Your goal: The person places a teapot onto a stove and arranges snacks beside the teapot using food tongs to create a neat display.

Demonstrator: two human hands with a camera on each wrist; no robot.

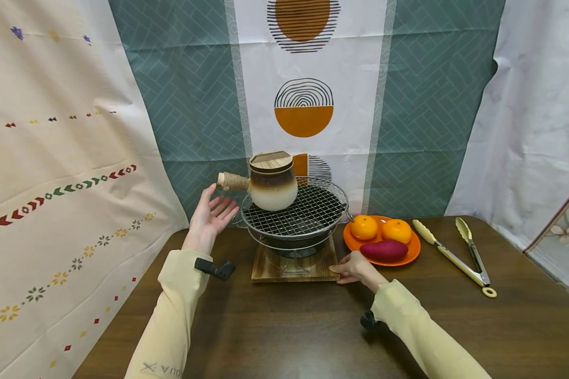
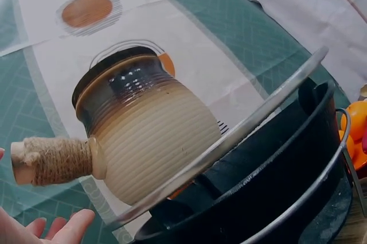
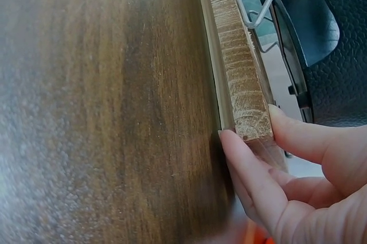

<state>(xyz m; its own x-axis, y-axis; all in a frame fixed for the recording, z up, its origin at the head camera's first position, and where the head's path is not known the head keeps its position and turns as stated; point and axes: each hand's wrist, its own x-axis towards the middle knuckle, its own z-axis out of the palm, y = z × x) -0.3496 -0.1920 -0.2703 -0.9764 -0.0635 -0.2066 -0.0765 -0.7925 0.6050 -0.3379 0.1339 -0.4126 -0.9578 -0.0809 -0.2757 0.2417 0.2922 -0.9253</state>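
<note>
A brown-and-cream ceramic pot (image 1: 273,192) with a wooden lid (image 1: 271,161) stands on the mesh grate (image 1: 313,210) of a round black tabletop grill (image 2: 269,192). Its side handle (image 2: 60,161), wound with twine, points left. My left hand (image 1: 209,218) is beside and below that handle, palm up, fingers spread and holding nothing; whether a fingertip touches the handle's end I cannot tell. Beneath the grill lies a square wooden board (image 1: 265,266). My right hand (image 1: 355,267) pinches the board's near right corner, thumb on top and fingers at the underside in the right wrist view.
Right of the grill, an orange plate (image 1: 416,252) holds two oranges (image 1: 396,231) and a purple sweet potato (image 1: 384,251). Farther right, spread tongs (image 1: 460,260) lie on the brown table (image 1: 284,326). Curtain-like cloths (image 1: 189,79) hang behind and at both sides.
</note>
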